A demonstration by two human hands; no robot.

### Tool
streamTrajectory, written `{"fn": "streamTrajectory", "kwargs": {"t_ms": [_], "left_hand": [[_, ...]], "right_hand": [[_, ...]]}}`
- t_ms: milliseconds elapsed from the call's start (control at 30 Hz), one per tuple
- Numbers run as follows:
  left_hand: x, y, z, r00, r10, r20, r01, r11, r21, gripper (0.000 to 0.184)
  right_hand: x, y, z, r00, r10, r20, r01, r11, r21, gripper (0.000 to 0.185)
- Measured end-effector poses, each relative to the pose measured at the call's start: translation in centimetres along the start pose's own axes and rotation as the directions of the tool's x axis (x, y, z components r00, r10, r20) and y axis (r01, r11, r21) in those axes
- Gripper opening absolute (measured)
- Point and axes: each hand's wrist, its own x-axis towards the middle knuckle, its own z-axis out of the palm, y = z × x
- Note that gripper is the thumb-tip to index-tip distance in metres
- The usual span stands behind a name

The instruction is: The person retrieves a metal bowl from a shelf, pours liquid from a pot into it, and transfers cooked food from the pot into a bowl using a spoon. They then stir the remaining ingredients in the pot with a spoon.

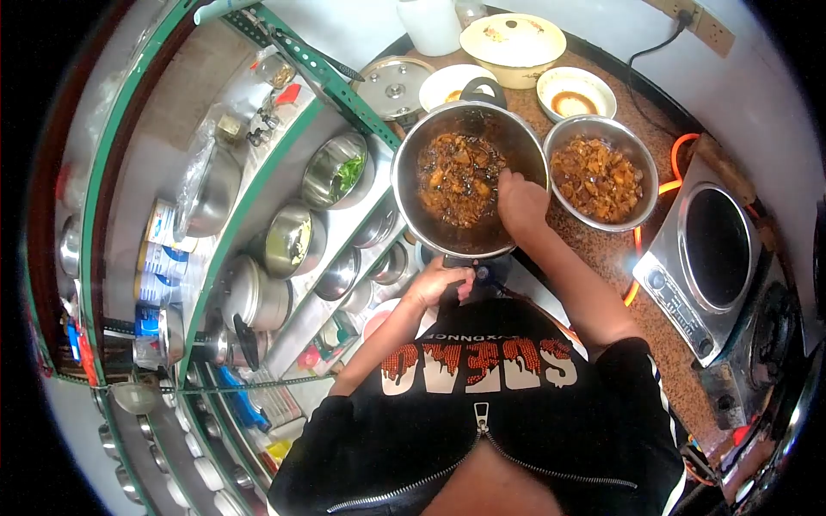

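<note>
A deep steel pot (403, 202) with dark handles stands tilted in front of me. Brown chunks of food in dark sauce (460, 182) lie in its bottom. My left hand (443, 282) is wrapped round the pot's near handle. Inside the pot, against its right side, my right hand (522, 205) is closed with the fingers curled. Whatever it grips, if anything, is hidden behind the fingers. Right beside the pot is a steel bowl (641, 219) filled with similar brown chunks (595, 178).
Behind the pot stand a white bowl with brown liquid (609, 84), a lidded enamel pot (495, 40) and a steel lid (379, 90). An electric cooker (688, 292) and an orange hose (637, 288) are to the right. Shelves with a bowl of greens (346, 175) line the left.
</note>
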Motion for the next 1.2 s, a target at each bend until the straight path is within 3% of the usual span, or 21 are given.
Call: {"fn": "streamTrajectory", "kwargs": {"t_ms": [300,500,633,733,833,1033,1200], "left_hand": [[0.3,-0.4,-0.2,0.999,0.029,0.033,-0.032,0.995,0.093,0.024],[0.4,-0.3,-0.3,0.998,0.035,0.052,-0.037,0.998,0.045,0.025],[0.3,-0.2,-0.4,0.998,0.017,0.064,-0.020,0.998,0.061,0.024],[0.3,-0.4,-0.5,0.998,0.044,0.054,-0.049,0.995,0.086,0.023],[0.1,-0.2,-0.1,0.997,0.060,0.049,-0.064,0.993,0.095,0.021],[0.5,-1.3,-1.1,0.996,0.068,0.058,-0.077,0.983,0.169,0.018],[0.2,-0.8,-0.6,0.998,0.039,0.043,-0.043,0.995,0.088,0.021]], "right_hand": [[-1.5,-1.8,0.7,0.998,-0.064,-0.008,0.065,0.991,0.113,0.014],[-3.4,-1.3,-0.4,0.993,-0.118,0.021,0.115,0.987,0.113,0.014],[-1.6,-0.6,0.2,0.993,-0.042,-0.114,0.057,0.990,0.127,0.010],[-0.1,-0.3,0.5,0.998,-0.060,-0.013,0.061,0.970,0.237,0.022],[-0.2,-0.3,1.1,0.993,-0.114,-0.035,0.119,0.968,0.222,0.015],[-2.4,-0.6,1.4,0.974,-0.221,-0.055,0.228,0.941,0.249,0.025],[-4.1,-0.4,1.1,0.960,-0.271,0.074,0.255,0.951,0.175,0.025]]}}
